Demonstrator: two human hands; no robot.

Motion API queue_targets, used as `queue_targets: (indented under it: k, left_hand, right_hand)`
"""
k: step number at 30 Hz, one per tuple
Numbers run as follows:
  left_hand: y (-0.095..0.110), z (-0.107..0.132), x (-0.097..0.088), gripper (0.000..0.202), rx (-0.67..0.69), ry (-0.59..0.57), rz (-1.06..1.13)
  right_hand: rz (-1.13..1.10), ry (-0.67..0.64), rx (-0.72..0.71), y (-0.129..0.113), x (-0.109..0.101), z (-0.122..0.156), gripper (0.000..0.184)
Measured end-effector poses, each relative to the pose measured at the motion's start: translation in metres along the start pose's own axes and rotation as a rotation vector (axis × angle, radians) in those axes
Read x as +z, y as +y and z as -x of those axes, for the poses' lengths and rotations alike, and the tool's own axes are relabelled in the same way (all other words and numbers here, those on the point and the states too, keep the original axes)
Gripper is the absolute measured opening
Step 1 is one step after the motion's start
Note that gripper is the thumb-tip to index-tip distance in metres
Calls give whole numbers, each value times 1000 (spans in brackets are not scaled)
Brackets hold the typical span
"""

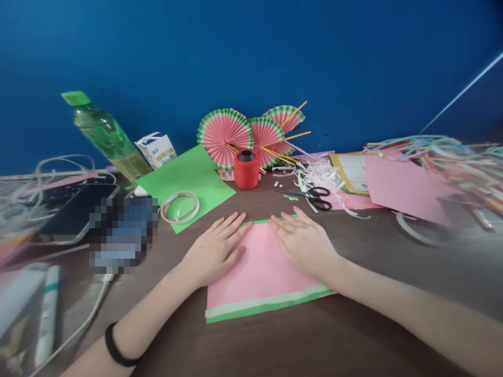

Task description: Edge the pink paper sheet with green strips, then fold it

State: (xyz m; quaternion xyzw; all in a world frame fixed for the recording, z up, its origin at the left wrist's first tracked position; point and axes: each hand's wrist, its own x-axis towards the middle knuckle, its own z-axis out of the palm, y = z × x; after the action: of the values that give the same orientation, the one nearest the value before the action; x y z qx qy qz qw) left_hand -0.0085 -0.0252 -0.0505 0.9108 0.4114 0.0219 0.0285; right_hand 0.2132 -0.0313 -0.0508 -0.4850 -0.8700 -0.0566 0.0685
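Pink sheet (251,267), pale/green banded near edge, flat on tabletop (251,345), ctr. L hand (216,248) & R hand (304,241): palms down, fingers extended, pressing sheet's L/R sides nr. far edge, nothing gripped. Step, prob.: smoothing/aligning. Needed next, prob.: even pressure, edges kept flush. Behind: red spool (247,175), pleated fans (220,131).

the pink paper (257,267) lies flat on the brown table (251,348), slightly askew. pale and green strips (267,303) border its near edge. green also shows along its far edge.
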Motion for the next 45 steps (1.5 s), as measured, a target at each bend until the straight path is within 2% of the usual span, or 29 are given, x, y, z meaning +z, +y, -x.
queue_targets:
  k: [5, 8, 16, 19, 22, 24, 28, 32, 40, 45]
  left_hand:
    - [-2, 1, 1, 49, 14, 14, 0]
    - [-2, 2, 0, 47, -2, 17, -21]
    - [-5, 3, 3, 46, -185, 120, -112]
    - [-7, 2, 4, 48, -249, 139, -93]
    - [-8, 2, 4, 49, -247, 145, -57]
    - [-8, 3, 3, 50, -245, 135, -50]
    - [-5, 3, 3, 52, -324, 147, -84]
    - [-4, 2, 4, 54, -354, 133, -108]
    - [-8, -1, 8, 59, -388, 118, -77]
    - [-12, -1, 11, 55, -345, 125, -20]
  right_hand:
    - [96, -50, 107, 6, -10, -2, 37]
    - [119, -53, 115, 7, -11, -2, 36]
    - [81, 12, 135, 2, 5, -4, 47]
    - [50, 31, 156, 7, 11, -8, 49]
    - [3, 57, 191, 13, 15, -11, 50]
    - [-59, 65, 210, 16, 16, -12, 49]
    - [-202, 44, 252, 21, 18, -14, 46]
    - [-260, 6, 221, 25, 23, -17, 51]
    - [-195, -37, 189, 24, 25, -17, 54]
    - [-274, 67, 183, 25, 26, -17, 49]
